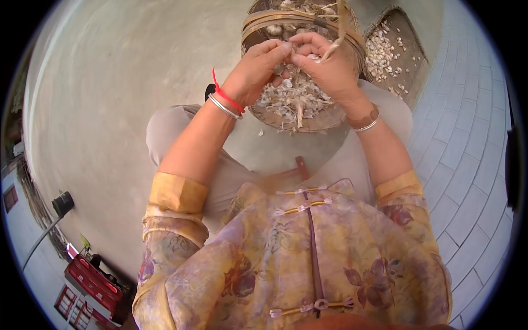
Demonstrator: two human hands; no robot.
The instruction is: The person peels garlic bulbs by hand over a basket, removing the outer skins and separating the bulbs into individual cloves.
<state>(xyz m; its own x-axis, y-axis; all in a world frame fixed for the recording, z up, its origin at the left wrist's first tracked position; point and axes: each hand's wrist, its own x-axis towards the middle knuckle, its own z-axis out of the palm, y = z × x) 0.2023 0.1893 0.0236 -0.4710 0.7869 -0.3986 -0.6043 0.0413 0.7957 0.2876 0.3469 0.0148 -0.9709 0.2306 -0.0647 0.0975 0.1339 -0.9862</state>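
Note:
My left hand (261, 63), with a red string and a silver bangle at its wrist, is closed, its thumb and fingers pinched together. Facing it, my right hand (329, 65) is closed too, and the fingertips of both meet. A pale dry garlic stalk (331, 50) sticks up from between the right thumb and forefinger. The garlic itself is mostly hidden by my fingers. Below them, papery garlic skins (294, 102) heap up in a woven basket (308, 130). Whole garlic bulbs (274, 30) lie in its far part, behind a bamboo handle (261, 20).
At the right stands a woven scoop (413, 58) with many loose garlic cloves (379, 54). My knees flank the basket. Grey paving (467, 132) runs along the right side of the concrete floor (137, 60). A red vehicle (93, 283) is at lower left.

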